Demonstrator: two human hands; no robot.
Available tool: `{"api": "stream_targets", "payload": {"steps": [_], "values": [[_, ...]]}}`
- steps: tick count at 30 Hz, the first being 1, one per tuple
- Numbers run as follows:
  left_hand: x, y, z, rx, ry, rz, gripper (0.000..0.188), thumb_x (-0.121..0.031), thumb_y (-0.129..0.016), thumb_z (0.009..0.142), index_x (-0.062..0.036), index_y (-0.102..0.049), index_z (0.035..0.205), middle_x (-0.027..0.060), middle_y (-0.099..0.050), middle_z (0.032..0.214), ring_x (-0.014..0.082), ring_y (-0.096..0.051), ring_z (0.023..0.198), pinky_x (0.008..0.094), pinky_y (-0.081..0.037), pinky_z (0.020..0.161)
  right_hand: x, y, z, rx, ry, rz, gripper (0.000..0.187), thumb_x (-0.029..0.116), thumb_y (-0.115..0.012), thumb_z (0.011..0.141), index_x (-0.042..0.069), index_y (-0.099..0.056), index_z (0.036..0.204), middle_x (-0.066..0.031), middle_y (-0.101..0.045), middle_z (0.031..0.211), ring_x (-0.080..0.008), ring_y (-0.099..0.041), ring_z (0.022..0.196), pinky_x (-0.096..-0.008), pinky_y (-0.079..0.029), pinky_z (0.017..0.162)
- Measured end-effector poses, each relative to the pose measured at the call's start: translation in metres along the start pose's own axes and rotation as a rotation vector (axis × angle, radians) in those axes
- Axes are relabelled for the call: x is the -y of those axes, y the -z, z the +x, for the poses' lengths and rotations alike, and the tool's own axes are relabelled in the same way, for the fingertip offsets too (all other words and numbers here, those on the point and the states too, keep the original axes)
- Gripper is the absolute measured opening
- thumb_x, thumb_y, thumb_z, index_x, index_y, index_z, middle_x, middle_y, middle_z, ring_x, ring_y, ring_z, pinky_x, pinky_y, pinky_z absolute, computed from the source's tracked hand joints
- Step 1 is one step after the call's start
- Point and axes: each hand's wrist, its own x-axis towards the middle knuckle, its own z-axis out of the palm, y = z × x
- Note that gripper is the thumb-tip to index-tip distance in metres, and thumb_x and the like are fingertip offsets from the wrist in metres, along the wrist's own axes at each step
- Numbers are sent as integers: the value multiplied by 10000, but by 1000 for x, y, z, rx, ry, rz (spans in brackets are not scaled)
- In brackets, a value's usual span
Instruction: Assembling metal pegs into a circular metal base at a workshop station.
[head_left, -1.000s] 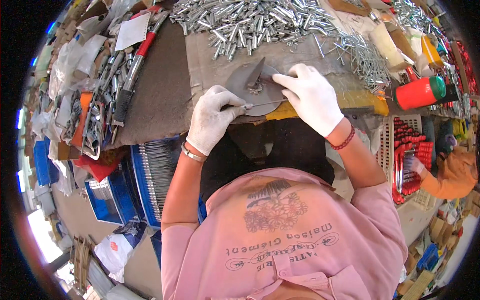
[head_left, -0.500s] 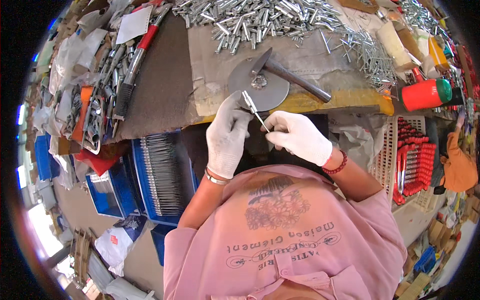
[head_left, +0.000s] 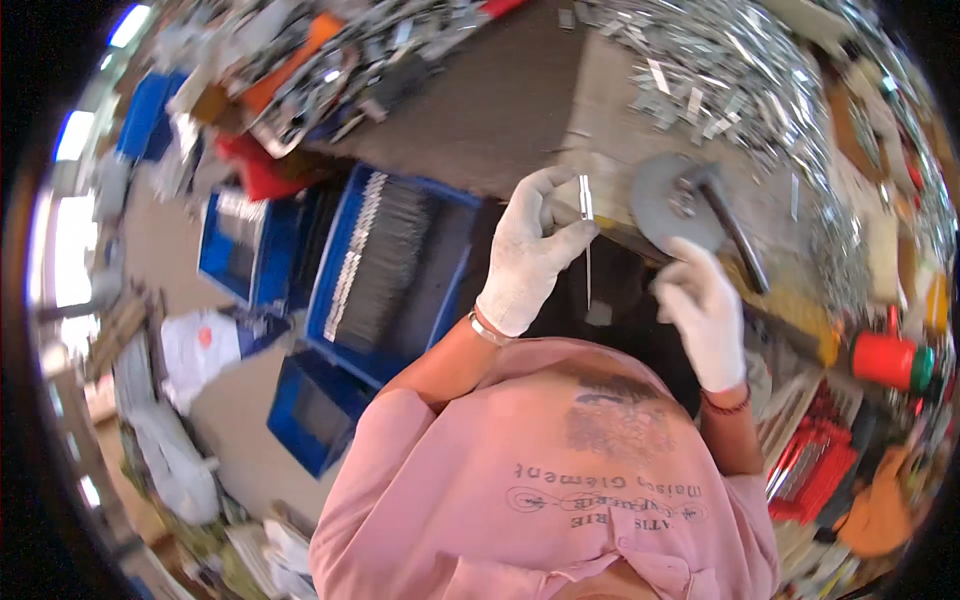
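Observation:
My left hand (head_left: 528,255), in a white glove, pinches a thin metal rod (head_left: 588,275) with a thicker silver sleeve at its upper end. The rod hangs upright below the fingertips, over the dark gap at the bench edge. To the right, my gloved right hand (head_left: 708,318) is off the rod, its thumb and fingers apart, with nothing visible in them. Beyond that hand, a hammer (head_left: 738,240) lies with its head on a round grey metal disc (head_left: 652,200) on the bench.
Small silver metal parts (head_left: 715,70) are heaped at the back of the bench. On my left, a large blue bin (head_left: 455,275) holds rows of thin rods (head_left: 385,265), with smaller blue bins beside it. A red-and-green cylinder (head_left: 885,360) and red-handled items (head_left: 815,465) are at right.
My right hand has let go of the rod and moved away to the right. The rod, held in my left hand, now points straight down. The view has swung left, showing more of the bins.

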Motion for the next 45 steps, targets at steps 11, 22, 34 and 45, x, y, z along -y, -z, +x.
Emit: {"api": "stream_targets", "payload": {"steps": [11,22,34,45], "values": [[158,240,35,-878,46,157,542,-77,-797,846,-10,-623,1355,82,-714,1055,162,-680,951,301,-553,843,-10,15,18,-220,-5,94,448,10,-529,1010,-3,-588,1454,-18,-627,885,-34,-520,615,-197,-438,544],[247,354,142,-997,21,985,450,-315,-824,810,-57,-736,1167,215,-766,1109,370,-730,1079,428,-561,960,-15,19,21,-230,0,98,436,-15,-519,1014,13,-601,1442,-22,-629,882,-47,-528,610,-206,-456,541],[21,271,114,-1183,-793,868,187,-115,-771,955,26,-705,1058,103,-717,992,190,-676,874,341,-554,817,-12,22,18,-68,-85,255,375,-28,-551,1008,18,-643,1368,-41,-677,918,-65,-586,663,-223,-507,602],[-57,15,289,16,-584,1222,570,-369,-895,755,-128,-731,1245,175,-664,1210,359,-653,1159,437,-527,1029,-13,27,17,-69,-70,250,342,-10,-568,1013,2,-644,1346,-41,-692,915,-66,-603,676,-232,-528,623]]}}
